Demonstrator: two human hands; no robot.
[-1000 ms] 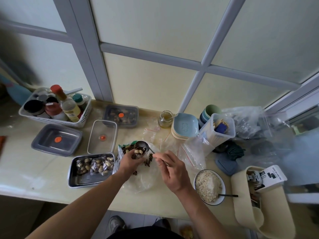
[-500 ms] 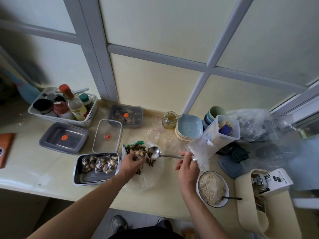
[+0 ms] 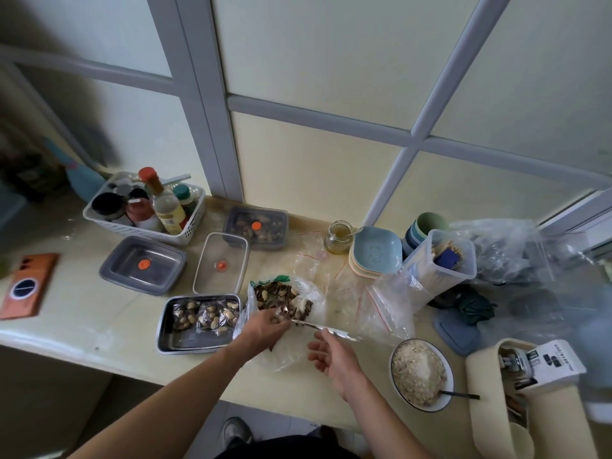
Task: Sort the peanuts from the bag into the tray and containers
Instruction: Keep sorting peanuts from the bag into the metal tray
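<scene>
Two bare forearms reach in over the near edge of the pale, smooth counter [image 3: 82,321]. The left hand [image 3: 263,324] curls its fingers round the mouth of a crinkled clear bag [image 3: 313,304], where peanuts [image 3: 265,295] lie among dark seeds. The right hand [image 3: 334,354], fingers loosely bent, pinches the handle of a metal spoon [image 3: 308,325]. A shiny steel tray [image 3: 195,346], just left of the bag, holds more peanuts. Smooth counter stretches between the tray and an orange phone [image 3: 28,286].

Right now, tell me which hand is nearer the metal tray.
Left. The left hand is just beside the tray's right edge, at the bag; the right hand is farther right, holding the spoon.
</scene>
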